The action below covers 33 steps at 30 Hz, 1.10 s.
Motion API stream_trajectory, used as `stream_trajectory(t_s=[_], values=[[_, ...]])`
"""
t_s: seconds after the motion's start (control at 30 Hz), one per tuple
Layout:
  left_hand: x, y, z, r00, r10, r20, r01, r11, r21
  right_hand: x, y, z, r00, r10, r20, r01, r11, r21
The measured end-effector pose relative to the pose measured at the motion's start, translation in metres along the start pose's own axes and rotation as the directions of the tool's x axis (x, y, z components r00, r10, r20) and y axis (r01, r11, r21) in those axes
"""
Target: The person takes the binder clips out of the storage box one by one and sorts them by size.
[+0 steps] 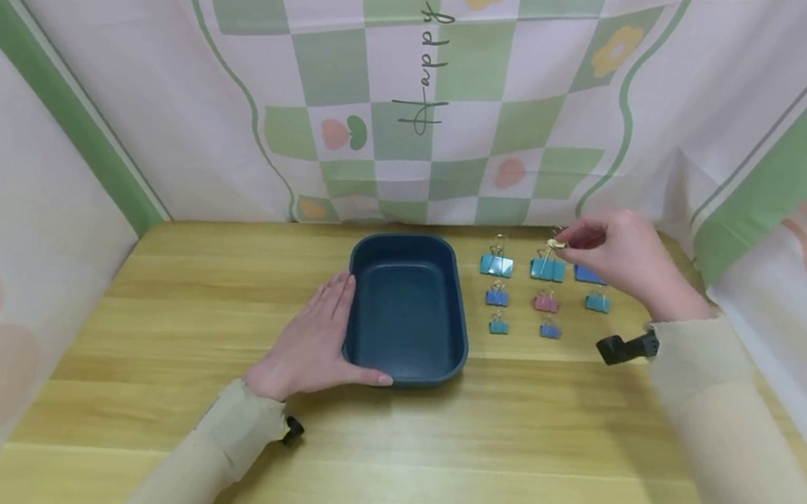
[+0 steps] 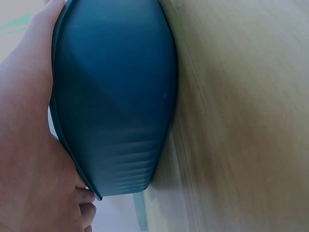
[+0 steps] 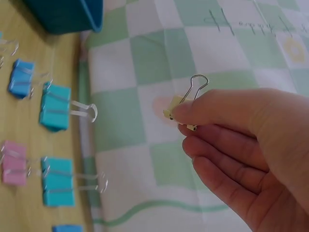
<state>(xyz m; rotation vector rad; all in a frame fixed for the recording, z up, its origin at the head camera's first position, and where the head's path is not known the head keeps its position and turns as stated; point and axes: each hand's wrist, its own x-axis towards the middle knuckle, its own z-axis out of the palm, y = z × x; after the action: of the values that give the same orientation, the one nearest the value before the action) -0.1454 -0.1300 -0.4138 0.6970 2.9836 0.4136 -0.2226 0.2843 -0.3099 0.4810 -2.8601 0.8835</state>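
Already lifted, a small yellow binder clip (image 3: pixel 179 112) is pinched in the right hand (image 1: pixel 618 253), to the right of the blue tray (image 1: pixel 408 307); the flat left hand (image 1: pixel 313 342) rests against the tray's left wall.

Backdrop cloth (image 1: pixel 425 78): handwritten "Happy", seen sideways.

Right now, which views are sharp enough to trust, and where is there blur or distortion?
Head view: evenly lit, sharp, wide-angle bending at the edges. Left wrist view: the tray fills the frame, the table smeared and soft. Right wrist view: the right hand and yellow clip clear, backdrop slightly soft.
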Motion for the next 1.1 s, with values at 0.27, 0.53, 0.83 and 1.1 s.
stream_trajectory(t_s=[0.27, 0.53, 0.83, 1.1], values=[[0.000, 0.000, -0.001, 1.000, 0.003, -0.001, -0.003, 1.000, 0.006, -0.019, 0.028, -0.001, 0.999, 0.038, -0.033, -0.039, 0.998, -0.041], [0.000, 0.001, -0.001, 1.000, -0.004, 0.006, 0.004, 1.000, -0.004, -0.039, 0.058, 0.009, 0.994, 0.108, 0.009, -0.108, 0.994, 0.004], [-0.001, 0.001, 0.000, 1.000, 0.006, -0.005, -0.006, 1.000, -0.013, -0.066, 0.093, 0.030, 0.990, 0.131, 0.059, -0.134, 0.989, 0.055], [-0.001, 0.001, 0.000, 1.000, 0.014, -0.015, -0.014, 1.000, -0.017, -0.083, 0.116, 0.040, 0.980, 0.183, 0.078, -0.187, 0.981, 0.051]])
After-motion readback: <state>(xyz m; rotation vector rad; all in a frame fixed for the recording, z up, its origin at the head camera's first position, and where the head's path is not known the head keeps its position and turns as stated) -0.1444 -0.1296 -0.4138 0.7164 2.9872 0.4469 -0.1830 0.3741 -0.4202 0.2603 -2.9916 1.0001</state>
